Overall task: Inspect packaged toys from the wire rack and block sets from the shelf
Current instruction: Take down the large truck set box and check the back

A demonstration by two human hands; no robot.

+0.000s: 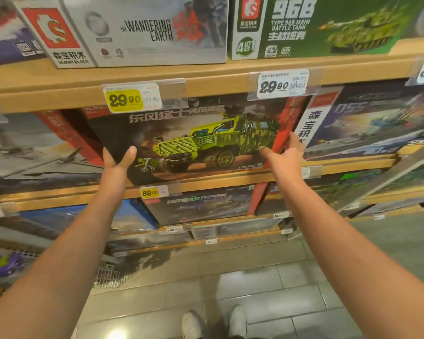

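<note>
Shelved between neighbouring boxes (367,123), truck block set (194,143) held in both hands' (116,162) (283,159) grip.

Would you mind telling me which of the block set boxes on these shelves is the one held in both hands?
The dark box picturing a green armoured truck, middle shelf: the left hand and right hand grip its two sides. No hand touches the other boxes.

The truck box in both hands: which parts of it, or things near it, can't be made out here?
Head view only:
- Truck box: top edge hidden behind the shelf lip and yellow price tag.
- Left hand and right hand: fingers hidden behind the box sides.
- Small print on the white price tag: too small.
- Boxes on lower shelves: blurred.
</note>
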